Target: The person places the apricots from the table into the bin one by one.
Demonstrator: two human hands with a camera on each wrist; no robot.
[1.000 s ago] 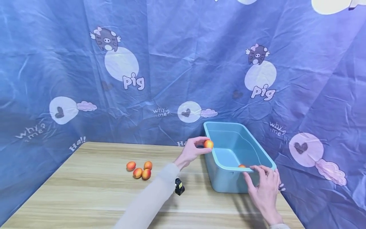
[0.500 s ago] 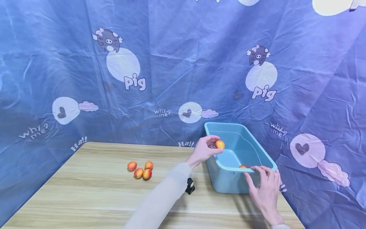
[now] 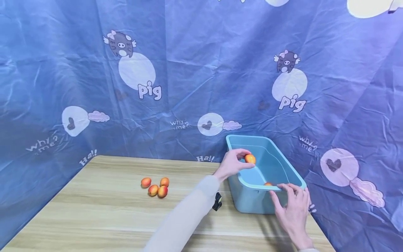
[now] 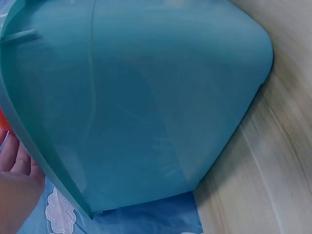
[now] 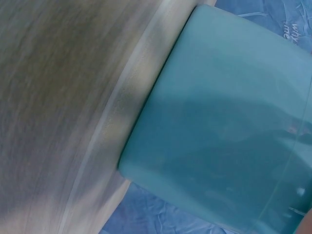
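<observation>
In the head view my left hand (image 3: 233,163) pinches an orange-red apricot (image 3: 250,159) between thumb and fingertips, over the inside of a blue plastic bin (image 3: 235,182). The left wrist view shows part of the same hand (image 4: 19,180) beside the bin's rim, with only a sliver of the fruit (image 4: 4,122) at the frame edge. My right hand (image 3: 292,208) holds the bin's near rim, fingers bent over the edge and thumb against the outer wall. Another apricot (image 3: 268,184) lies inside the bin, partly hidden behind that rim.
Several apricots (image 3: 153,190) lie grouped on the wooden table (image 3: 104,210), left of the left arm. A small black device (image 3: 217,202) shows under the left wrist. Blue patterned cloth (image 3: 189,80) hangs behind the table and along its sides.
My left hand has carried the apricot rightward from the bin's left rim to above its interior. The right hand stays at the near rim, and the loose apricots have not moved.
</observation>
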